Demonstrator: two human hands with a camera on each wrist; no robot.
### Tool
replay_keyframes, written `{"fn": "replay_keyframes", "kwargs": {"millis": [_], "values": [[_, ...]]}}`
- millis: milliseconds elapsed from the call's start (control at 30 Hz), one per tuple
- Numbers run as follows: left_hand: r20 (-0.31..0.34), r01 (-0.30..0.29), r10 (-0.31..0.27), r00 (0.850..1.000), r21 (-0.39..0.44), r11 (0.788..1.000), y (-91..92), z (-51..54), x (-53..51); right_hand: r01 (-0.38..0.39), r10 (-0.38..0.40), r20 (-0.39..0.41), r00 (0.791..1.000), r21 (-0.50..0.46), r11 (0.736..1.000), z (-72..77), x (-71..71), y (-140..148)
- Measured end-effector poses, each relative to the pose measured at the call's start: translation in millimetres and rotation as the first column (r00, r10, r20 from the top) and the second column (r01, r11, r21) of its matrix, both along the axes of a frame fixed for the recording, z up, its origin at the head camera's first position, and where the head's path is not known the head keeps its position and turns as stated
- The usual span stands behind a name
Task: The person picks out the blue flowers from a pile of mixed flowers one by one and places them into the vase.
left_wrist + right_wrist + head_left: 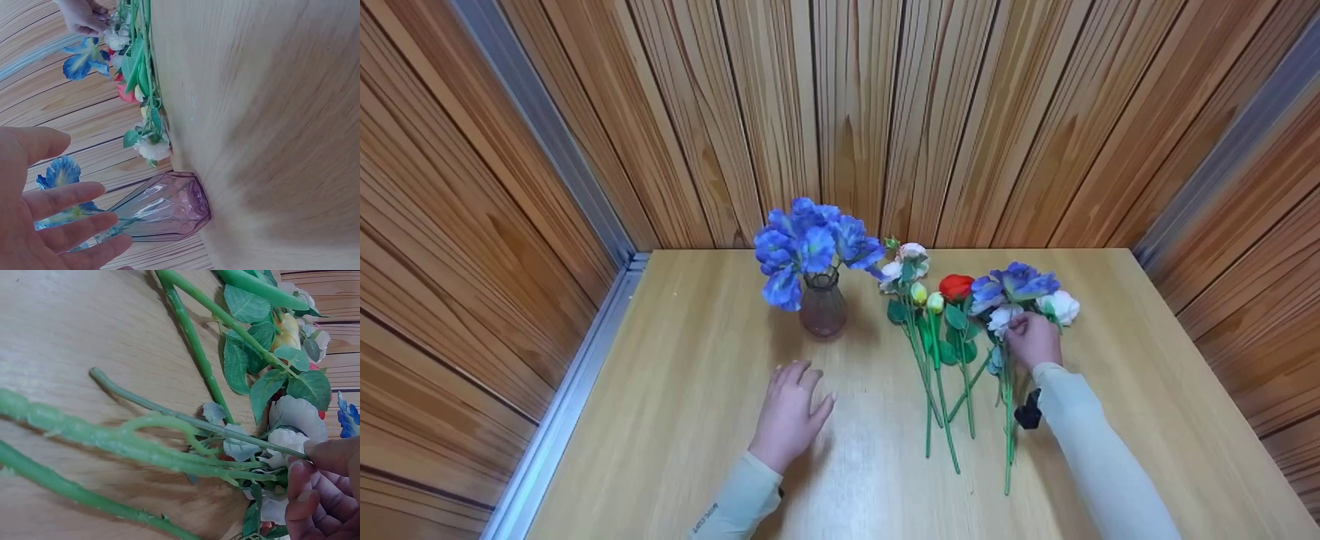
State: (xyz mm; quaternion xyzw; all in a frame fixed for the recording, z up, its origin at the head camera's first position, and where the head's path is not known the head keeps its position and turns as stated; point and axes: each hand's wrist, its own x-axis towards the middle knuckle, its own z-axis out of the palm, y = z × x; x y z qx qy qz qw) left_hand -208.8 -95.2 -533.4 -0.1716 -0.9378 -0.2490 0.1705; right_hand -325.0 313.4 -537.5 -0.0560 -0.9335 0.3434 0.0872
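Observation:
My right hand (1035,341) is at the right-hand flowers, where thumb and fingers pinch a thin green flower stem (197,422). Which bloom that stem bears, I cannot tell. Close to those fingers are a blue flower (1024,282) and white flowers (298,417); thicker green stems (79,427) lie beside the pinched one. My left hand (789,416) hovers above the table with fingers spread, holding nothing. Beyond it stands a purplish glass vase (823,309) with blue flowers (814,244) in it, also seen past the left fingers in the left wrist view.
Between vase and right hand lie a red flower (957,287), yellowish buds (935,302) and pale pink-white flowers (911,255), their stems crossing on the wooden table (697,337). Wood-patterned walls (847,120) surround the back and sides.

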Motion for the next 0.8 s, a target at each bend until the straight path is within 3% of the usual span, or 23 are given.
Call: {"fn": "replay_keyframes", "kwargs": {"millis": [300,800], "values": [[0.032,0.002,-0.002,0.999,-0.009,1.0,0.6,3.8,-1.5,-0.006,0.007,0.031,0.999,-0.039,0.999,9.8,4.1,-0.8],[0.084,-0.015,0.016,0.996,-0.011,1.0,4.6,11.2,-3.5,-0.003,0.002,-0.022,1.0,-0.055,0.998,27.7,9.2,-0.7]]}}
